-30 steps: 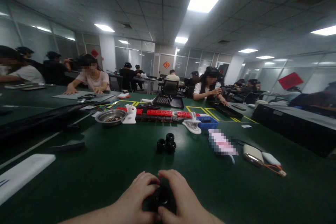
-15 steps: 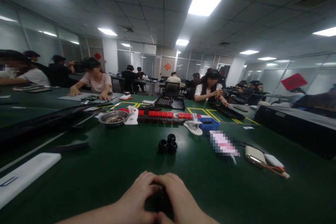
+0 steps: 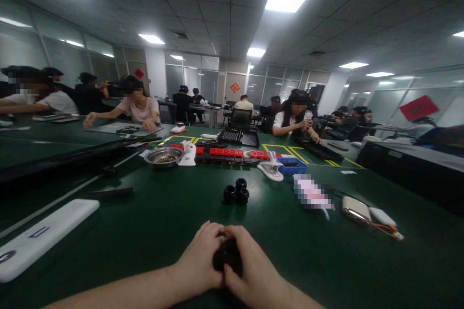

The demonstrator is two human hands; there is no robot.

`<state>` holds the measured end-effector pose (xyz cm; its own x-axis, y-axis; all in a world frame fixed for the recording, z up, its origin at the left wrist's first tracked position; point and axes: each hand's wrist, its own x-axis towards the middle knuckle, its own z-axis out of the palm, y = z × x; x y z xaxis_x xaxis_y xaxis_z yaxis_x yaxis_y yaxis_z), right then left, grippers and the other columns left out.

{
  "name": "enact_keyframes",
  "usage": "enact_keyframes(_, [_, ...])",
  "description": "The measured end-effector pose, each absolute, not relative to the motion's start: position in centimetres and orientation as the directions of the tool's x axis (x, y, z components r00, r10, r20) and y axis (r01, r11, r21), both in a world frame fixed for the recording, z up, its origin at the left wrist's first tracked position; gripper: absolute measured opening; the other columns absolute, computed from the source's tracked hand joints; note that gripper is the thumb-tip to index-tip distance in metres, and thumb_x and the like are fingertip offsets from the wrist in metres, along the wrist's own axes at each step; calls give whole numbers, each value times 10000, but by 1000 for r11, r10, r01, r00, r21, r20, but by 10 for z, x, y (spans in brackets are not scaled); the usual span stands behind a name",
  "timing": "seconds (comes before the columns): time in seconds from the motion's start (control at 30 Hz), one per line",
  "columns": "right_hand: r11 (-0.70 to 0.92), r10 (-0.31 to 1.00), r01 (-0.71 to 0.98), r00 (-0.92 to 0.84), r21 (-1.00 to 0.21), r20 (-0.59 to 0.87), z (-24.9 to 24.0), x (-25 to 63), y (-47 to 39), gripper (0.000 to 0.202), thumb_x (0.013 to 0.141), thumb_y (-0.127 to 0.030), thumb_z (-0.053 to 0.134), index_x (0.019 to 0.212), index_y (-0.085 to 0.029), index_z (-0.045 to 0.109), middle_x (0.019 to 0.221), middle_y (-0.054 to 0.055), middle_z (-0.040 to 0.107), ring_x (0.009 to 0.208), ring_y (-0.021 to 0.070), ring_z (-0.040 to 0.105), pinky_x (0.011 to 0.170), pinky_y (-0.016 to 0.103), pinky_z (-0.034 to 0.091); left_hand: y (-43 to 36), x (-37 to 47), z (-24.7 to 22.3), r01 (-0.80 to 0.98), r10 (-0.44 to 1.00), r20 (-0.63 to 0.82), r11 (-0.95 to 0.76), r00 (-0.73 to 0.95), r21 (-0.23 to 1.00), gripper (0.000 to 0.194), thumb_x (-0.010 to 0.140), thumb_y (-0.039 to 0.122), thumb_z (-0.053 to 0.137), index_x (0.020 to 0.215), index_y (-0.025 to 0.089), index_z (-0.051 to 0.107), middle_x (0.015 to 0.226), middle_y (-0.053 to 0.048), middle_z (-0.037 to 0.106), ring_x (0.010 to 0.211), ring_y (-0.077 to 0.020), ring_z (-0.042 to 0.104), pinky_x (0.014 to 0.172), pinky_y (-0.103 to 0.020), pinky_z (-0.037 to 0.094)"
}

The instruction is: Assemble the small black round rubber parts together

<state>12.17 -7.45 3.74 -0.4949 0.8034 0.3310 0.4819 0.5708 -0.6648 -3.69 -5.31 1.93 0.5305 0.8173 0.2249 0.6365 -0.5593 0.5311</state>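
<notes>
Low at the front of the table, my left hand [image 3: 202,257] and my right hand [image 3: 253,259] meet at the fingertips. Between them both are wrapped around a black object [image 3: 228,254]; its surface looks dark and glossy, and the fingers cover most of it, so its kind cannot be made out. Just beyond the hands a small cluster of black, shiny, rounded pieces with openings [image 3: 239,192] sits on the green tabletop [image 3: 174,217]. My thumbs rest on the near side of the held object.
Farther back are a metal bowl [image 3: 164,155] of small parts, red blocks [image 3: 226,152] in a row, white clamps [image 3: 271,170] and a blue tray [image 3: 294,166]. A white slab [image 3: 54,234] lies left, a power bank [image 3: 355,210] right. Co-workers [image 3: 139,106] sit across.
Both hands have risen slightly in the picture, and more of the black object shows between them. The whole view has shifted a little, and a co-worker's hand at left has moved outward.
</notes>
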Motion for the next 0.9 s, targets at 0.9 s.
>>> enact_keyframes(0.9, [569,811,579,-511,-583,284,42,124,-76,357,631,-117,538,979,-183,495,963,42,553,885,200,485,818,338,372,-44,-48,14,573,710,93,-632,698,522,591,606,248,681,1166,293,497,1255,-30,452,1161,-296,372,1031,-515,118])
